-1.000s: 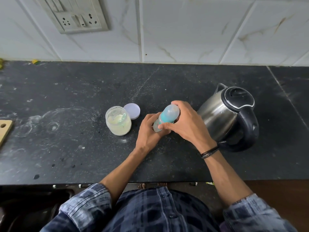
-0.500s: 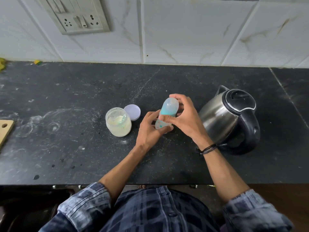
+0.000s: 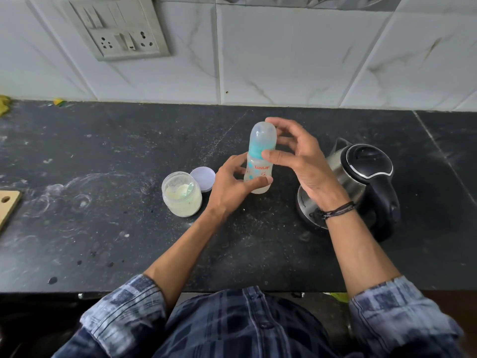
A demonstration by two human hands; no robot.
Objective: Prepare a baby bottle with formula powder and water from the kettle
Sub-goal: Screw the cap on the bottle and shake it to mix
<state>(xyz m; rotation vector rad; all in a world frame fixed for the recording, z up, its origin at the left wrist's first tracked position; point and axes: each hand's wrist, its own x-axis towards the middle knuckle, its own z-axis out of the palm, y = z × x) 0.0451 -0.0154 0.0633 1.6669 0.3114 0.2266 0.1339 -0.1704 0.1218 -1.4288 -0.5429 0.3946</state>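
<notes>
A clear baby bottle [image 3: 259, 169] with a teal collar and a domed cap stands nearly upright over the black counter [image 3: 103, 228]. My left hand [image 3: 232, 184] grips its lower body, thumb across the front. My right hand [image 3: 296, 156] curls round the cap and collar, thumb on the collar and fingertips on the far side of the cap. To the left stands an open jar of pale formula powder [image 3: 182, 193], its lilac lid [image 3: 204, 178] lying just behind it. A steel kettle [image 3: 361, 187] with a black lid and handle sits to the right, partly behind my right wrist.
A wooden board corner [image 3: 9, 208] pokes in at the left edge. A switch and socket plate [image 3: 121, 34] is on the tiled wall behind. The counter's front edge runs just ahead of my body.
The bottle has been raised and turned from leaning to nearly upright. My right hand has shifted higher onto the cap while the left keeps hold of the base.
</notes>
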